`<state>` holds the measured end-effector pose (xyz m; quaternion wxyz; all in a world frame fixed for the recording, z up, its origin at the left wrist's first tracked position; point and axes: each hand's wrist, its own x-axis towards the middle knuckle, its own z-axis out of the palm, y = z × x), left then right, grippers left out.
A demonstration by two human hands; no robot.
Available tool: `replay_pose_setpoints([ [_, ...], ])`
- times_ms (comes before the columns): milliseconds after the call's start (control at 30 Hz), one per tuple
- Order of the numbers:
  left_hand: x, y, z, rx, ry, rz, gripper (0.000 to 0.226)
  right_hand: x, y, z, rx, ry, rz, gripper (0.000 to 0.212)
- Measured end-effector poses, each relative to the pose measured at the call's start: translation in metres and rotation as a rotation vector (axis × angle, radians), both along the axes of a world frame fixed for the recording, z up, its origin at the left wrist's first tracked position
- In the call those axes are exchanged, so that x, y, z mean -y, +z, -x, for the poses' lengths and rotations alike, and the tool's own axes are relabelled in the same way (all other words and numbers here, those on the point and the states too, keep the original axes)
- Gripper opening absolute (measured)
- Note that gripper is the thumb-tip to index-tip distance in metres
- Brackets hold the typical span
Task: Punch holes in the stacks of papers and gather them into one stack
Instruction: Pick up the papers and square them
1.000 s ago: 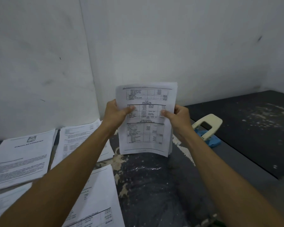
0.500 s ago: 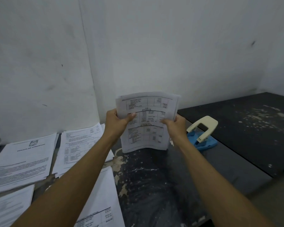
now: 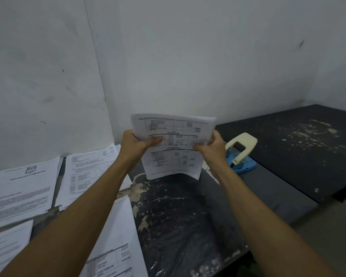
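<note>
Held upright over the dark speckled worktop [image 3: 188, 216]: thin stack of white printed tables [image 3: 173, 144], left hand [image 3: 137, 145] and right hand [image 3: 210, 147] closed on its side edges. Best tapped square before feeding into the cream-and-blue hole punch [image 3: 241, 154] just right.

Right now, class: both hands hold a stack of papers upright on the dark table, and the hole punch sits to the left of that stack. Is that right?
Not quite. The head view shows the hole punch to the right of the stack of papers, not the left. The rest stands: the left hand and right hand hold it upright on the dark table.
</note>
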<state>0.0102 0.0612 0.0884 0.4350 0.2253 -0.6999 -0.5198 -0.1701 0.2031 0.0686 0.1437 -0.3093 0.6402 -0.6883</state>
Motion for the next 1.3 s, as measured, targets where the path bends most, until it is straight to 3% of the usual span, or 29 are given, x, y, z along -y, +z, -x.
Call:
replay_pose_setpoints([
  [600,0.005,0.028,0.010,-0.010,0.057,-0.003,0.037,0.016,0.018,0.004,0.114,0.065,0.062,0.018],
  [867,0.005,-0.002,-0.003,0.047,-0.037,-0.077,0.029,0.008,0.003,0.009,0.072,0.131,-0.026,0.025],
  [1067,0.008,0.000,-0.001,0.071,-0.024,-0.062,0.039,0.010,-0.003,0.005,0.063,0.063,-0.033,0.052],
  [1300,0.010,-0.003,-0.001,0.083,-0.014,-0.071,0.042,0.013,-0.002,0.000,0.032,0.074,-0.049,0.049],
])
